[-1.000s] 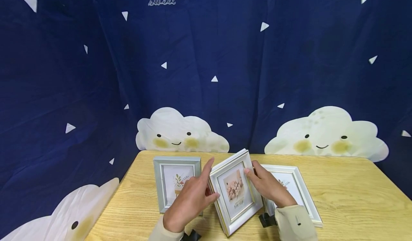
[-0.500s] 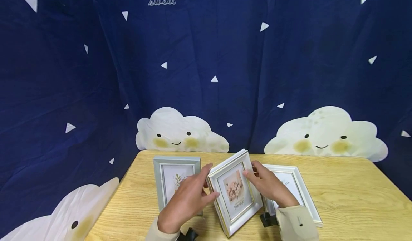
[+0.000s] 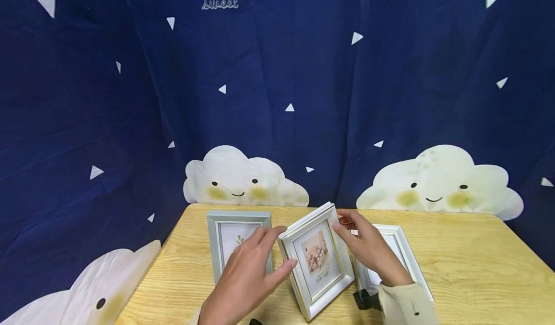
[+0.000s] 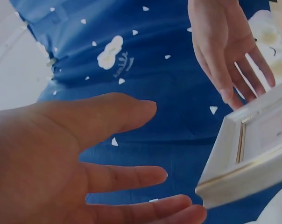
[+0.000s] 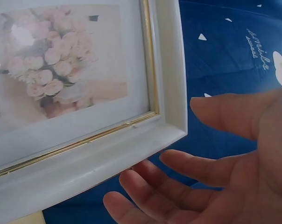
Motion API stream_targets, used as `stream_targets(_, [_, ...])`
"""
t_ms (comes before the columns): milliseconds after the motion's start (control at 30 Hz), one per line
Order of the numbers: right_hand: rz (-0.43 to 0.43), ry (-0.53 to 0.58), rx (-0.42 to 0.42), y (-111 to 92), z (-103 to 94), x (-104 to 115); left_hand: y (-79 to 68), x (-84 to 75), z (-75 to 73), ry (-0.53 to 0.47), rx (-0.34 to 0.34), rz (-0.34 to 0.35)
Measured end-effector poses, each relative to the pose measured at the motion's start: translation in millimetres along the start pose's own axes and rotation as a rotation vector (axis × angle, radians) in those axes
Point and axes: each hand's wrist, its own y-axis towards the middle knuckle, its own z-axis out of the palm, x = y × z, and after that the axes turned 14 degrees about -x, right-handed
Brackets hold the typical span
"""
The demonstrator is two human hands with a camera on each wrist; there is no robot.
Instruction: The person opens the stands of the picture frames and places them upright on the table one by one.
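A white picture frame [image 3: 315,257] with a gold inner line and a pink flower picture stands upright at an angle on the table, between both hands. My left hand [image 3: 247,277] is at its left side with fingers extended and thumb apart; in the left wrist view, a gap shows between those fingers and the frame's corner [image 4: 215,186]. Beside its upper right edge is my right hand [image 3: 368,248]. The right wrist view shows the right thumb [image 5: 220,114] off the frame and the other fingers loosely bent, their tips close to the frame's edge [image 5: 171,126].
A grey-blue picture frame [image 3: 213,248] stands at the left, partly hidden by the left hand. Behind the right hand is another white frame [image 3: 407,250], partly covered. The wooden table [image 3: 472,262] ends at a dark blue curtain [image 3: 277,60] with clouds and triangles.
Both hands have loosened from the white frame and spread apart: the left fingers straightened and moved away leftward, the right hand drew slightly right. The frame itself has barely moved.
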Motion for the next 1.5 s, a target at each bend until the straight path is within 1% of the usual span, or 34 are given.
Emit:
stream_targets(133, [0.005,-0.011,0.002,-0.5,-2.6,2.7,-1.1,-3.9,0.4,-0.036,0.02,0.004])
stream_targets(367, [-0.019,-0.003,-0.003,-0.4,-5.1,4.5,-1.2,-6.6,1.0,-0.099,0.029,-0.029])
stream_targets(500, [0.001,-0.001,0.027,-1.7,-5.0,3.3,-2.6,-8.3,1.1,-0.117,0.053,-0.059])
stream_targets(600, [0.013,-0.009,0.044,-2.7,-5.2,2.2,-3.3,-9.1,1.8,-0.117,0.059,-0.065])
stream_targets(967, [0.024,-0.048,0.036,-4.5,-9.5,4.3,-2.2,-5.1,10.0,-0.132,0.01,-0.047])
stream_targets(1200, [0.027,-0.083,0.032,-5.3,-11.5,5.9,2.3,2.3,20.1,-0.138,-0.033,-0.062])
stream_targets(1367, [0.027,-0.117,0.026,-5.6,-12.3,6.3,5.2,8.7,27.7,-0.162,-0.07,-0.048])
stream_targets(1500, [0.011,-0.141,0.015,-6.5,-13.8,6.5,6.2,12.9,33.0,-0.186,-0.073,-0.049])
